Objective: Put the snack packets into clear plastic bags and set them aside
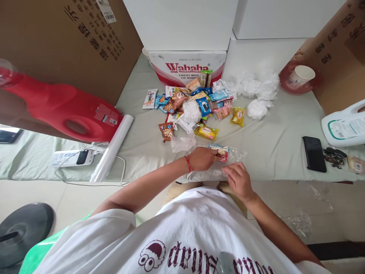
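Observation:
In the head view my left hand (202, 158), with a red string round the wrist, is closed on a small red and white snack packet (222, 154) near the table's front edge. A bit of blue wrapper shows behind that packet. Crinkled clear plastic film (207, 175) lies under and around it. My right hand (238, 179) is just to the right, its fingers drawn together at the edge of the film; the fingertips are partly hidden. Beyond both hands spreads a pile of wrapped snacks (204, 105), with a yellow packet (207, 131) nearest.
Several crumpled plastic-wrapped bundles (258, 108) lie right of the pile, before white boxes (182, 23). A film roll (112, 148), power bank (72, 157) and red jug (65, 102) are left. A paper cup (302, 76), phone (314, 154), keys (335, 156) and white bottle (345, 123) stand right.

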A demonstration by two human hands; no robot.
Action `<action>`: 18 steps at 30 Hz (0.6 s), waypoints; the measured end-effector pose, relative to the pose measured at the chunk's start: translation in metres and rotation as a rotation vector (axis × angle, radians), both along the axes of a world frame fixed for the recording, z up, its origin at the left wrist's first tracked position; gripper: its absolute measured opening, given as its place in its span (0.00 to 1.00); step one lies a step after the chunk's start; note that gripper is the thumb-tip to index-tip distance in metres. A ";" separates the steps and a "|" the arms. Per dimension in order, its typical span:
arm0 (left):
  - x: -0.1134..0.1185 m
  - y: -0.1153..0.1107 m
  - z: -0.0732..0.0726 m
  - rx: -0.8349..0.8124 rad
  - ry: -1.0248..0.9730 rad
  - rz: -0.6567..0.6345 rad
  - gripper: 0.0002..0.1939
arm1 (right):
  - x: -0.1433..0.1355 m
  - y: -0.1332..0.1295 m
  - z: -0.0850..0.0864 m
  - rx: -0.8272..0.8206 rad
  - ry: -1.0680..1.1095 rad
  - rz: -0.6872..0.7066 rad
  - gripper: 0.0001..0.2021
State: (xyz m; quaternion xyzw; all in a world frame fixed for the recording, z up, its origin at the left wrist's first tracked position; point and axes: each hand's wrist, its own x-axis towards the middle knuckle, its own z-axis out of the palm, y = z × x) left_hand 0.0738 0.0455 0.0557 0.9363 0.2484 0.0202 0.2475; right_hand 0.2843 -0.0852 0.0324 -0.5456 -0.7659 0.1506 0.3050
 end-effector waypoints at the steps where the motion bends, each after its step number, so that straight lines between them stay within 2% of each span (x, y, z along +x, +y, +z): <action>1: 0.002 0.000 0.000 -0.010 0.004 0.012 0.20 | 0.001 0.012 0.007 -0.010 0.044 -0.039 0.15; 4: 0.008 0.000 0.001 -0.022 0.019 0.045 0.14 | -0.001 0.049 0.011 -0.048 0.121 -0.143 0.15; 7: 0.005 0.006 0.001 -0.085 0.014 0.089 0.12 | -0.011 0.075 -0.003 -0.127 0.112 -0.140 0.15; 9: -0.009 0.011 0.001 -0.253 -0.074 0.156 0.14 | -0.019 0.084 -0.015 -0.164 0.076 -0.139 0.16; 11: -0.030 0.015 0.001 -0.493 -0.220 0.276 0.18 | -0.024 0.086 -0.024 -0.176 0.059 -0.159 0.17; 13: -0.053 0.015 0.002 -0.628 -0.338 0.401 0.23 | -0.026 0.086 -0.028 -0.177 0.076 -0.176 0.17; 15: -0.070 0.011 0.004 -0.553 -0.346 0.450 0.25 | -0.025 0.085 -0.028 -0.179 0.108 -0.175 0.16; 18: -0.074 0.000 0.007 -0.327 -0.201 0.434 0.31 | -0.023 0.086 -0.025 -0.195 0.139 -0.167 0.16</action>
